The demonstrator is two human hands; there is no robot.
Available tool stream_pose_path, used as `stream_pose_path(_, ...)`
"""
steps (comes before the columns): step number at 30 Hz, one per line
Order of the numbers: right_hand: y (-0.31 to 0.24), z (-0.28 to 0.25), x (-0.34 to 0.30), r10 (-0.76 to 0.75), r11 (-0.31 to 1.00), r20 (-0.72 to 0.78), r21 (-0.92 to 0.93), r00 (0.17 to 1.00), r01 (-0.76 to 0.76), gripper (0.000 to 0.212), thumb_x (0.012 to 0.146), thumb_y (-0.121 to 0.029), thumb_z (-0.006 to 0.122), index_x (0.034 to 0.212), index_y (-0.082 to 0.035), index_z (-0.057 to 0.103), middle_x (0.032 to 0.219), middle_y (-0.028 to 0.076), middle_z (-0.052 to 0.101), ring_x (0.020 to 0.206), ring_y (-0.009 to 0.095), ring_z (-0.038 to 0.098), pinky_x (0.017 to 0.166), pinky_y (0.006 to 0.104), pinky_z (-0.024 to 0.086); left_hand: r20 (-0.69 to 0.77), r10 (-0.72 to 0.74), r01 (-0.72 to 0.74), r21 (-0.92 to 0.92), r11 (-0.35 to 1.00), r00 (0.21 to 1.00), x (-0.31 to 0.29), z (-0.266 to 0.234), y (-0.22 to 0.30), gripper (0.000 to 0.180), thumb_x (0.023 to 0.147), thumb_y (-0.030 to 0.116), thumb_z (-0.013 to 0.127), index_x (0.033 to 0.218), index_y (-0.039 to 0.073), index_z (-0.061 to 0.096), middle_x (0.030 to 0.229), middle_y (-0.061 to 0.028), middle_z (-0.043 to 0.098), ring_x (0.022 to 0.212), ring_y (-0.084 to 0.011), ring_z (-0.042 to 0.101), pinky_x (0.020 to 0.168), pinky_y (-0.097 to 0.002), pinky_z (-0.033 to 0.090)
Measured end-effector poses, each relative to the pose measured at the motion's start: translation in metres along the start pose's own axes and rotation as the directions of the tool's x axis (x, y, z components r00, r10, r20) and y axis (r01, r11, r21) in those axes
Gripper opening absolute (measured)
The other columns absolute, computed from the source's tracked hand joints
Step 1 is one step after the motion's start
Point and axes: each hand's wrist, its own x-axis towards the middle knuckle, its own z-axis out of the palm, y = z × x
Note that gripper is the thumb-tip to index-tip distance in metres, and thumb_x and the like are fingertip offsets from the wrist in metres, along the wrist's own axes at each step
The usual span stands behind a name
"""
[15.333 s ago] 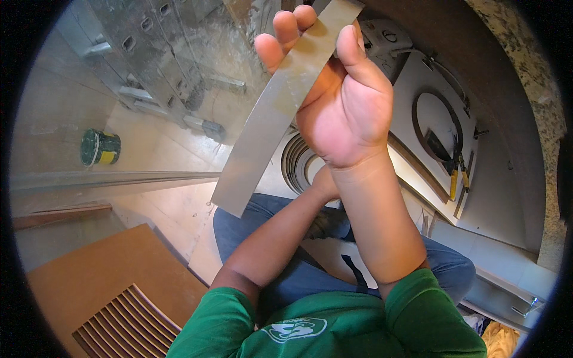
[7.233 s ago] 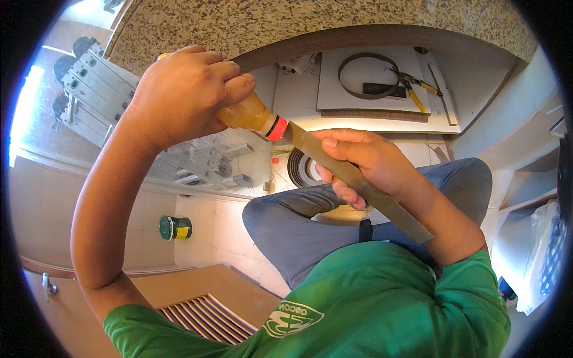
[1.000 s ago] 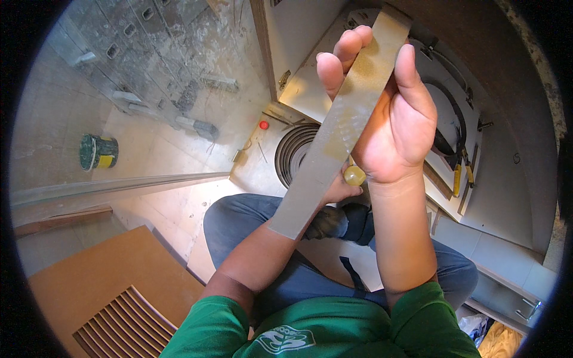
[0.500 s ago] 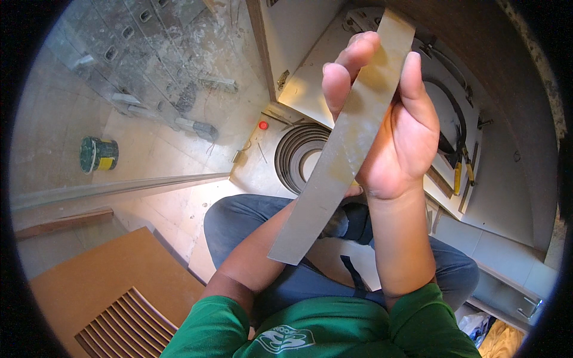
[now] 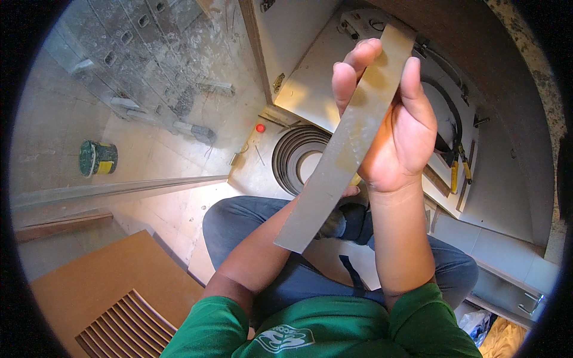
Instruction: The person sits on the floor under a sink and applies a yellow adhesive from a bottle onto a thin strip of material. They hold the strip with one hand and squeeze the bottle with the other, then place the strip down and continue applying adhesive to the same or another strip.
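A long flat strip (image 5: 341, 161), grey-beige with yellowish smears, slants across the view from far right to near left. My right hand (image 5: 399, 143) holds it palm up. The strip lies across the palm, with the fingers curled up along its left edge and the thumb along its right. Behind the strip, most of my left hand (image 5: 351, 191) is hidden. Only a few fingertips show, closed beside a small yellow thing (image 5: 356, 179) that I cannot make out. A coil of dark strip (image 5: 285, 156) lies on the pale board beyond my knees.
Right, pliers (image 5: 455, 173) with yellow handles lie inside an open curved cabinet (image 5: 498, 173). A red cap (image 5: 260, 128) sits near the coil. To the left are a dark green bucket (image 5: 89, 156), a dusty ladder (image 5: 128, 65) and a brown slotted panel (image 5: 113, 262).
The strip's near end has risen slightly away from me and to the right. My right hand has shifted a little and keeps its hold.
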Motion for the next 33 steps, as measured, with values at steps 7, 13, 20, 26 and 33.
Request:
stream_pose_path(7,0.008,0.008,0.003,-0.047,0.998,-0.019,0.05,0.999,0.048,0.04,0.107,-0.029,0.05,0.128,0.006,0.049,0.123,0.017,0.058,0.123,0.037,0.059,0.115,0.0505,0.046,-0.1,0.185,-0.162,0.203,0.966,0.978,-0.014,-0.012,0.03,0.074,0.075,0.035,0.086,0.137,0.008,0.055,0.132,-0.0179,0.061,0.123,-0.0319,0.057,0.104,-0.0416,0.045)
stream_pose_path(13,0.013,0.014,-0.005,-0.013,0.997,-0.036,0.076,0.999,0.016,0.037,0.106,-0.027,0.054,0.125,0.004,0.047,0.12,0.015,0.056,0.122,0.03,0.057,0.114,0.057,0.044,-0.035,0.009,0.0,0.233,0.972,0.999,-0.011,-0.013,0.041,0.073,0.074,0.035,0.086,0.134,0.007,0.057,0.131,-0.0182,0.062,0.121,-0.0312,0.058,0.102,-0.0407,0.046)
stream_pose_path(20,0.018,0.008,-0.023,-0.045,0.997,-0.133,0.058,0.99,0.053,0.038,0.106,-0.028,0.053,0.128,0.003,0.046,0.12,0.014,0.057,0.122,0.029,0.057,0.112,0.0586,0.046,-0.005,-0.13,0.126,0.277,0.953,0.991,-0.005,-0.009,0.035,0.071,0.073,0.035,0.087,0.131,0.005,0.059,0.128,-0.0185,0.064,0.119,-0.0303,0.06,0.1,-0.0396,0.047)
stream_pose_path(26,-0.005,-0.006,-0.007,-0.102,0.994,-0.123,-0.038,0.987,0.098,0.044,0.107,-0.031,0.051,0.131,0.005,0.048,0.124,0.02,0.059,0.121,0.042,0.06,0.111,0.0514,0.048,0.016,-0.195,0.18,0.312,0.933,0.981,-0.002,-0.008,0.041,0.069,0.072,0.035,0.087,0.128,0.004,0.061,0.126,-0.0187,0.065,0.117,-0.0296,0.061,0.099,-0.0387,0.048)
stream_pose_path(33,-0.007,-0.003,0.002,-0.059,0.998,-0.079,-0.017,0.995,0.058,0.041,0.106,-0.03,0.052,0.128,0.005,0.049,0.117,0.017,0.057,0.119,0.033,0.057,0.11,0.0539,0.049,0.029,-0.25,0.226,0.337,0.914,0.968,-0.001,-0.01,0.049,0.067,0.071,0.037,0.086,0.124,0.004,0.064,0.121,-0.0194,0.067,0.112,-0.0304,0.063,0.096,-0.0388,0.049)
